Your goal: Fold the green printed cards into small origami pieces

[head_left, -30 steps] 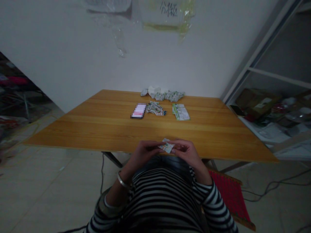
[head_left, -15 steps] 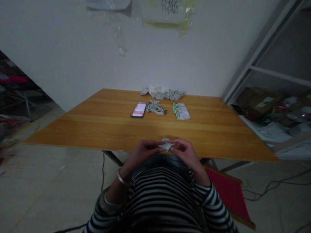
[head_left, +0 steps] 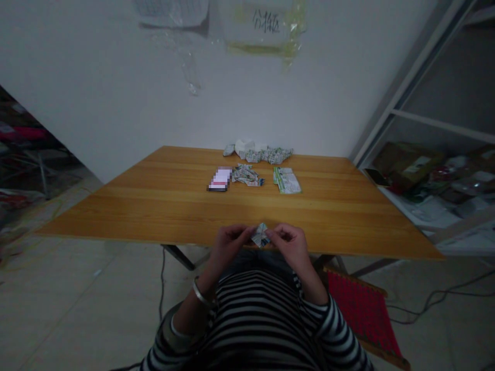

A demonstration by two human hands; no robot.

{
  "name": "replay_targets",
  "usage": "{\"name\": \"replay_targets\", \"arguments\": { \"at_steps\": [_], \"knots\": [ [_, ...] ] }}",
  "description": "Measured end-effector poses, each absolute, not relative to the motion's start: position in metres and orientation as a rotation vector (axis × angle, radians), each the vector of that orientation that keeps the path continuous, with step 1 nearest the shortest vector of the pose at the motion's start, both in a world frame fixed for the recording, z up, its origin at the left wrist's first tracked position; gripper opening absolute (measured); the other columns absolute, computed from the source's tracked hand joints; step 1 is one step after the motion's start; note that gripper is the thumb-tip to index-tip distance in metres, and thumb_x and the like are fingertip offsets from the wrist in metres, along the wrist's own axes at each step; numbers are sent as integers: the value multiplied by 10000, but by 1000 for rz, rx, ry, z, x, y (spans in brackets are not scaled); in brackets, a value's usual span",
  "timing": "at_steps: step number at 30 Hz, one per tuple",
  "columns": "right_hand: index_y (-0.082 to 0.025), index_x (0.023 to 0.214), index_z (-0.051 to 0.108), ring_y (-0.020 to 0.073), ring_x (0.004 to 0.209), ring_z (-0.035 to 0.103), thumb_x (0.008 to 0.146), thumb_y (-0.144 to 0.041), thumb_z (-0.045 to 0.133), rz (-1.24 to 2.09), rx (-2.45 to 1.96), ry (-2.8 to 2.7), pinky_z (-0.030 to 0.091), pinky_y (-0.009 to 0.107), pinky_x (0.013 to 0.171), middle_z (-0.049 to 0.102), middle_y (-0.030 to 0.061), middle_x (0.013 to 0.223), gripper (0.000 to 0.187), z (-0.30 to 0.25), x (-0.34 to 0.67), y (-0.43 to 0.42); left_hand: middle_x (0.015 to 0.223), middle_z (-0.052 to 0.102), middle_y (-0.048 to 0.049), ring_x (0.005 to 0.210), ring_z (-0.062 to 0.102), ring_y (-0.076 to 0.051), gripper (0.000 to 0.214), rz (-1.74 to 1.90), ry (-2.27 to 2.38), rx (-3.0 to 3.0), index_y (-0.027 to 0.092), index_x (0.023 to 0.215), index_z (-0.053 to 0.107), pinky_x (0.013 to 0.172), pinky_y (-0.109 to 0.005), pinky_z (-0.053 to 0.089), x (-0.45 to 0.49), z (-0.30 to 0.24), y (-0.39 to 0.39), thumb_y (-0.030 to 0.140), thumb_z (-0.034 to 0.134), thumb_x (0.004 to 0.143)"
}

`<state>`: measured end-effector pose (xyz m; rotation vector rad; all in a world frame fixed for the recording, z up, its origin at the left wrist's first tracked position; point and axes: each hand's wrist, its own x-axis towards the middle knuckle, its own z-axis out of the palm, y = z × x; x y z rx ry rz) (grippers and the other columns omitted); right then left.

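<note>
A small folded piece of printed paper [head_left: 261, 235] is held between my two hands, just above the front edge of the wooden table [head_left: 174, 206]. My left hand [head_left: 231, 242] pinches its left side between thumb and fingers. On the other side, my right hand [head_left: 289, 243] grips the right edge the same way. The paper shows a pointed, diamond-like outline with creases and a dark patch low on it. Fine details of the folds are too small to make out.
Farther back lie a phone [head_left: 220, 179], a crumpled heap of folded papers [head_left: 247, 175] and a flat stack of printed sheets [head_left: 287, 180]. A row of folded paper pieces [head_left: 266, 154] sits by the wall. A red woven stool [head_left: 361, 309] stands at my right.
The folded paper has turned from lying flatter to showing a diamond-shaped face. Both hands keep hold of it, with fingers slightly shifted. The view has tipped up a little.
</note>
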<state>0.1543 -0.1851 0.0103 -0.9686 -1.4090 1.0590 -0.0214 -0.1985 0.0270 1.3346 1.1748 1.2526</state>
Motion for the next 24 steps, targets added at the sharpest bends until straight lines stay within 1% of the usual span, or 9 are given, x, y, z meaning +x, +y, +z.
{"name": "replay_targets", "arguments": {
  "at_steps": [4, 6, 10, 13, 16, 19, 22, 24],
  "knots": [
    [-173, 626, 643, 115, 481, 550, 813, -389, 693, 960, -1015, -1376, 410, 218, 478, 629, -11, 538, 290, 8, 149, -186, 716, 758, -31, 651, 686, -163, 288, 1317, 1159, 1252, 151, 767, 773, 650, -249, 567, -13, 24, -199, 431, 713, 783],
    [-177, 661, 665, 131, 530, 585, 823, -368, 688, 877, -1014, -1393, 441, 233, 523, 663, 0, 586, 252, 8, 148, -186, 722, 760, -29, 677, 692, -164, 277, 1368, 1156, 1206, 152, 765, 772, 684, -252, 573, -10, 22, -200, 426, 737, 760],
    [-193, 701, 686, 161, 647, 631, 844, -324, 675, 706, -989, -1423, 478, 267, 637, 695, 12, 676, 194, 9, 144, -189, 737, 763, -31, 686, 696, -164, 271, 1457, 1203, 1108, 145, 780, 772, 689, -259, 580, -3, 19, -202, 413, 759, 738],
    [-201, 703, 675, 167, 662, 630, 858, -329, 659, 665, -990, -1413, 482, 277, 651, 685, 14, 684, 201, 10, 138, -192, 767, 769, -30, 698, 696, -161, 263, 1528, 1247, 1055, 145, 818, 772, 690, -256, 575, 2, 18, -205, 399, 744, 754],
    [-199, 687, 659, 160, 624, 608, 851, -347, 663, 687, -995, -1364, 478, 274, 621, 666, 13, 651, 221, 10, 133, -193, 736, 763, -20, 677, 685, -148, 225, 1592, 1275, 1071, 151, 780, 769, 664, -232, 559, 5, 19, -208, 374, 742, 758],
    [-193, 657, 630, 143, 577, 576, 833, -348, 675, 791, -963, -1292, 464, 260, 573, 640, 6, 618, 239, 9, 128, -193, 717, 763, -22, 661, 688, -155, 204, 1622, 1301, 1086, 156, 745, 765, 654, -241, 563, 7, 20, -209, 359, 751, 746],
    [-199, 598, 559, 131, 560, 548, 808, -366, 684, 897, -915, -1213, 453, 250, 548, 602, -5, 594, 296, 10, 125, -193, 806, 782, -45, 728, 718, -181, 206, 1652, 1300, 1049, 156, 812, 767, 698, -269, 585, 8, 21, -208, 341, 774, 721],
    [-203, 580, 523, 124, 546, 528, 786, -389, 696, 947, -901, -1167, 444, 245, 532, 582, -13, 581, 327, 12, 124, -192, 843, 786, -58, 755, 729, -188, 254, 1658, 1292, 1032, 151, 896, 760, 707, -273, 593, 8, 22, -208, 329, 784, 715]
  ]
}}
